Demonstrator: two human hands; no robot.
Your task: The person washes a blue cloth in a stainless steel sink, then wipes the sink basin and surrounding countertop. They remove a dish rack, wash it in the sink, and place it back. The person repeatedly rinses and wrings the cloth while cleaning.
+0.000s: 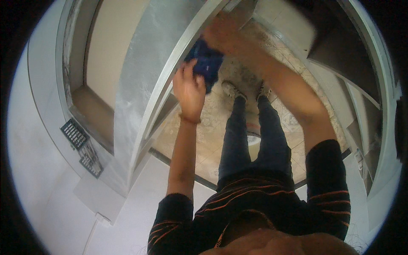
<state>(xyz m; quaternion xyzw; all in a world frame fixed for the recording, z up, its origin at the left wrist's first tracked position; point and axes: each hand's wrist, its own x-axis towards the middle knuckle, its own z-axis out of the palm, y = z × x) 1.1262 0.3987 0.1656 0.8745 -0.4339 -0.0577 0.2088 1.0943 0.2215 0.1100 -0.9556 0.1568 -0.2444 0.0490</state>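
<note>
A dark blue cloth point(208, 65) hangs at the edge of a pale counter or ledge point(159, 86), above the tiled floor. My left hand point(190, 86) lies against the cloth's left part, its fingers bent over the fabric; whether it grips the cloth is not plain. My right hand point(220, 32) is blurred and sits at the cloth's upper end, by the same ledge edge. Its fingers cannot be made out, and what it holds, if anything, is hidden.
Left of the ledge is a recessed opening with a beige panel point(106, 54). A dark slotted rack point(76, 134) is on the white wall at lower left. Shelves point(347, 73) stand on the right. Below are my shoes point(233, 91) and a pale round container point(254, 143) behind my legs.
</note>
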